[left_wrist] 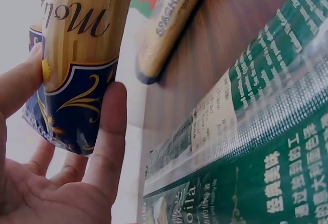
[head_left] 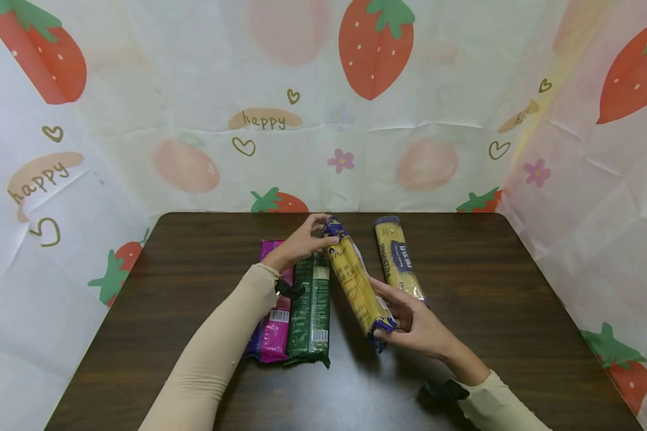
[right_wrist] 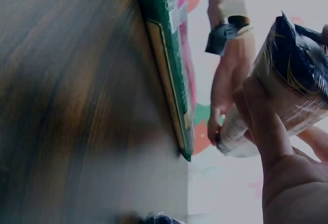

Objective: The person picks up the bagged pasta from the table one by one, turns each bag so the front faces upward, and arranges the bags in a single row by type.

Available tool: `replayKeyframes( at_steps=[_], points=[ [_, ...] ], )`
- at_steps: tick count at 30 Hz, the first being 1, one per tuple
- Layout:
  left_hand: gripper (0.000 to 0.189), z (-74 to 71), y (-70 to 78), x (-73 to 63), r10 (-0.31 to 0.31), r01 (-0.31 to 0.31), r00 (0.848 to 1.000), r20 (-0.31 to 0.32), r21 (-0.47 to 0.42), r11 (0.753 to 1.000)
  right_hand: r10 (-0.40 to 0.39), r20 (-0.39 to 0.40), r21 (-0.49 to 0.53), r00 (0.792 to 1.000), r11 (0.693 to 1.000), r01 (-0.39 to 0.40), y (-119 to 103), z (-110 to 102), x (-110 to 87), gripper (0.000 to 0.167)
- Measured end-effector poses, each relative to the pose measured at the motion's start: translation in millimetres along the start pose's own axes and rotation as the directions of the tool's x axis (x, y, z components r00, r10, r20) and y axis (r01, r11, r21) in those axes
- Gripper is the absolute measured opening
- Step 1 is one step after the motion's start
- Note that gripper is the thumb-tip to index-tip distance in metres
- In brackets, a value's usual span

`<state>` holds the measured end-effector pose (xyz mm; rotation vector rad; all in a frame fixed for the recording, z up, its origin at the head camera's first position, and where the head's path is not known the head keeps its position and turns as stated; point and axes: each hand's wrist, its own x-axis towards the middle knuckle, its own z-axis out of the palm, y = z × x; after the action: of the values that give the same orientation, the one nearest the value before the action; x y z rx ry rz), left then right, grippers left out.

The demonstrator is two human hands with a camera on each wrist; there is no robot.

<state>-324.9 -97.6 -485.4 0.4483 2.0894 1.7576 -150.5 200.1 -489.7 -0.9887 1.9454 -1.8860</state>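
Observation:
Both hands hold a yellow spaghetti packet with dark blue ends (head_left: pixel 356 281) tilted above the table. My left hand (head_left: pixel 304 242) grips its far end between thumb and fingers, which the left wrist view shows closely. My right hand (head_left: pixel 415 320) grips its near end, fingers along the right side and thumb at the bottom. Left of it lies a green spaghetti packet (head_left: pixel 308 311), beside a pink packet (head_left: pixel 275 335) partly hidden by the left arm. On the right, behind the right hand, a second yellow spaghetti packet with a blue label (head_left: pixel 396 257) lies on the table.
The dark wooden table (head_left: pixel 463 251) has rounded far corners. A white cloth printed with strawberries (head_left: pixel 376 48) hangs behind it and along both sides. A blue-purple edge (head_left: pixel 253 344) shows at the pink packet's left. Black straps sit on both wrists.

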Motion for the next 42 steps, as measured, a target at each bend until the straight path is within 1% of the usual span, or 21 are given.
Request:
replayKeyframes(
  at_steps=[2,6,9,11,16,20,22,25,29,31,33,36,38,42],
  points=[
    [0.073,0.3,0.2,-0.8,-0.014,0.015,1.0,-0.027,0.028,0.999,0.012,-0.009,0.001,1.0,1.0,-0.012,0,2,0.3,0.094],
    [0.075,2.9,1.5,-3.1,-0.052,0.055,0.996,-0.072,0.042,0.998,0.015,-0.046,0.01,0.999,1.0,-0.015,2,5,1.0,0.095],
    [0.072,5.1,2.1,-3.9,-0.05,0.052,0.996,-0.08,0.019,0.998,0.005,-0.069,0.039,0.998,0.999,-0.003,4,6,1.6,0.092],
    [0.068,5.3,1.8,-4.6,-0.037,0.037,0.997,-0.075,0.01,0.999,-0.02,-0.076,0.061,0.997,0.998,0.025,5,7,1.8,0.089],
    [0.059,2.8,-2.2,-6.4,-0.008,0.007,0.999,-0.041,-0.027,1.0,-0.058,-0.091,0.122,0.994,0.99,0.069,8,8,-0.1,0.086],
    [0.059,-0.5,-5.7,-7.8,-0.004,0.004,1.0,0.005,-0.077,0.997,-0.034,-0.112,0.153,0.993,0.987,0.051,9,9,-1.5,0.085],
    [0.061,-2.7,-6.7,-8.7,-0.017,0.019,1.0,0.026,-0.082,0.996,-0.023,-0.121,0.164,0.992,0.986,0.043,9,10,-1.3,0.084],
    [0.065,-6.6,-7.7,-9.9,-0.048,0.053,0.997,0.064,-0.086,0.995,-0.031,-0.127,0.177,0.991,0.983,0.053,11,10,-1.3,0.083],
    [0.07,-9.5,-7.8,-11.4,-0.067,0.088,0.989,0.135,-0.158,0.983,-0.031,-0.144,0.197,0.989,0.979,0.059,13,12,-1.6,0.082],
    [0.072,-9.6,-7.6,-11.9,-0.069,0.1,0.985,0.157,-0.196,0.976,-0.026,-0.156,0.199,0.987,0.978,0.057,14,13,-1.3,0.082],
    [0.073,-8.7,-7.4,-12.3,-0.072,0.108,0.984,0.163,-0.227,0.968,-0.013,-0.167,0.204,0.986,0.978,0.048,14,14,-0.6,0.082],
    [0.074,-6.1,-6.6,-13.2,-0.073,0.111,0.985,0.156,-0.25,0.962,-0.006,-0.173,0.203,0.985,0.978,0.041,15,14,0.8,0.083],
    [0.074,-4.1,-6.3,-13.8,-0.075,0.111,0.986,0.149,-0.252,0.961,0.011,-0.165,0.206,0.986,0.978,0.023,15,14,1.6,0.085],
    [0.073,-1.3,-6.4,-14.2,-0.079,0.107,0.99,0.119,-0.249,0.963,0.059,-0.152,0.172,0.987,0.985,-0.032,15,13,1.9,0.089]
  ],
)
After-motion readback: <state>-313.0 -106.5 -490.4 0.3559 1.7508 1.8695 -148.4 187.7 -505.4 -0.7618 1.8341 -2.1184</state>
